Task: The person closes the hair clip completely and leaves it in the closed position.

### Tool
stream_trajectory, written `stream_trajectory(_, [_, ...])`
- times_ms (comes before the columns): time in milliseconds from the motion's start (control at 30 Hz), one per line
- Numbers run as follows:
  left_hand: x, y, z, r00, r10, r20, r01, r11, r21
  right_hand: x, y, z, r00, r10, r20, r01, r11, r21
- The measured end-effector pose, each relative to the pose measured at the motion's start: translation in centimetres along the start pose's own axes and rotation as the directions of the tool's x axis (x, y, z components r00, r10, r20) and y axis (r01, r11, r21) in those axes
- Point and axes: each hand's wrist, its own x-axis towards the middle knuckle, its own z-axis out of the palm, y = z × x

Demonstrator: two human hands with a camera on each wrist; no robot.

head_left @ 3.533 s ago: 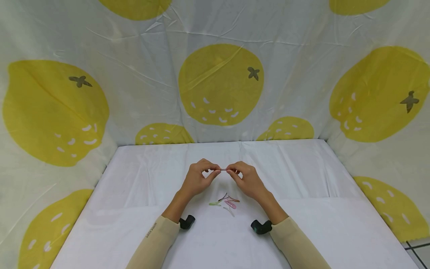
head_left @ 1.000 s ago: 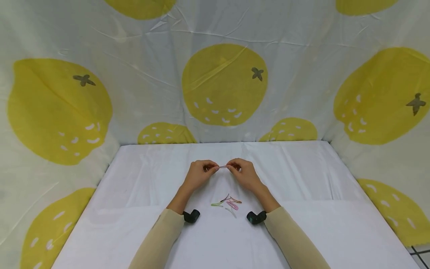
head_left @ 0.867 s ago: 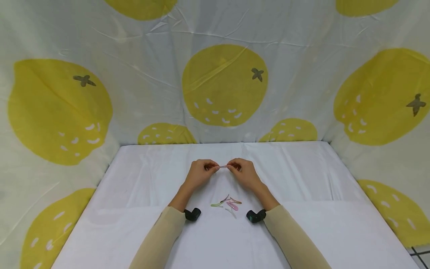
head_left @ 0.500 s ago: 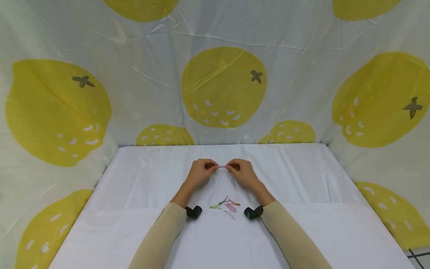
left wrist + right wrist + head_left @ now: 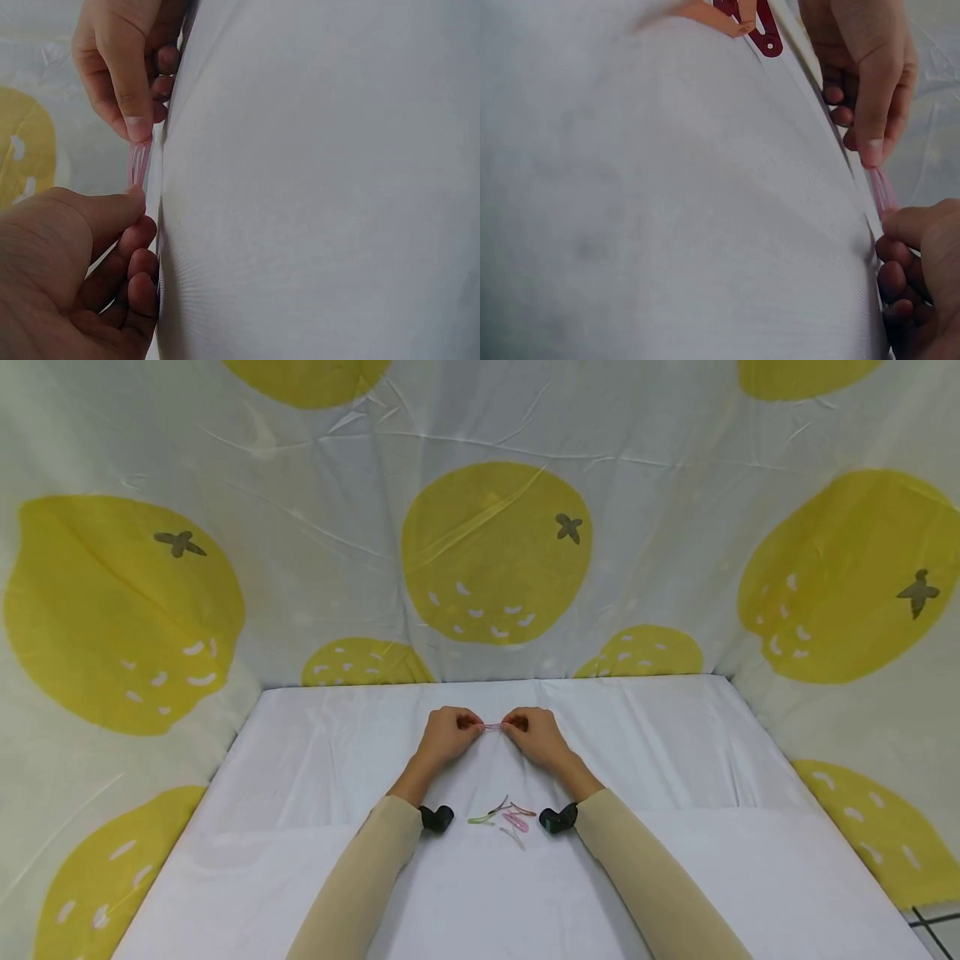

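Note:
A pink snap hair clip (image 5: 492, 727) is stretched between both hands above the far part of the table. My left hand (image 5: 448, 735) pinches one end with thumb and forefinger, and my right hand (image 5: 536, 739) pinches the other. In the left wrist view, slots run along the hair clip (image 5: 139, 163); its ends are hidden under the fingertips. The right wrist view also has the clip (image 5: 882, 189) spanning the gap between the two thumbs. Whether it is snapped flat or bent cannot be made out.
Nearer the body lie several loose snap clips: a green one (image 5: 481, 821), a pink one (image 5: 516, 821), a whitish one (image 5: 513, 837), plus dark and orange ones. In the right wrist view a dark red clip (image 5: 771, 37) shows beside an orange clip (image 5: 712, 16). Lemon-print cloth (image 5: 495, 660) walls the white table.
Both hands have shifted slightly forward, away from the body, still pinching the pink hair clip. Its two strips show more now than at first. The loose clips lie as before.

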Motion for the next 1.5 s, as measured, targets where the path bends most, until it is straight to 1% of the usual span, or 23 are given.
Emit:
stream_trajectory(167, [0.5,0.1,0.2,1.000,-0.025,-0.004,0.025,0.999,0.031,0.5,0.1,0.1,1.000,0.017,-0.006,-0.018,1.000,-0.016])
stream_trajectory(333, [0.7,0.3,0.3,0.999,-0.032,-0.025,0.033,0.998,0.059,0.8,0.0,0.3,1.000,0.013,-0.010,-0.013,0.999,-0.042])
stream_trajectory(467, [0.7,0.5,0.3,0.998,-0.061,-0.029,0.063,0.996,0.060,1.1,-0.1,0.3,1.000,0.021,0.002,-0.021,0.998,-0.061])
stream_trajectory(567, [0.7,0.7,0.3,0.996,-0.087,-0.025,0.088,0.994,0.061,1.3,-0.1,0.2,0.999,0.041,0.018,-0.040,0.997,-0.069])
stream_trajectory(767, [1.0,0.9,0.3,0.994,-0.110,-0.028,0.112,0.991,0.070,1.7,-0.1,0.1,0.999,0.052,0.017,-0.051,0.996,-0.076])
stream_trajectory(933, [0.9,0.9,0.4,0.992,-0.129,-0.018,0.130,0.989,0.072,1.4,0.0,0.1,0.999,0.053,0.010,-0.052,0.996,-0.068])
stream_trajectory(1100, [0.6,0.9,0.4,0.993,-0.118,-0.014,0.118,0.991,0.069,1.0,0.0,0.0,0.997,0.077,0.021,-0.076,0.996,-0.049])
stream_trajectory(1267, [0.4,0.7,0.2,0.995,-0.096,-0.005,0.096,0.993,0.062,0.6,0.0,-0.3,0.995,0.083,0.062,-0.081,0.996,-0.029])
stream_trajectory(1333, [0.3,0.4,0.0,0.996,-0.084,0.014,0.083,0.995,0.052,0.5,0.1,-0.3,0.994,0.076,0.074,-0.074,0.997,-0.024])
stream_trajectory(1500, [0.0,-0.4,-0.6,0.994,-0.039,0.098,0.037,0.999,0.016,0.1,0.2,-0.6,0.993,0.066,0.100,-0.065,0.998,-0.011])
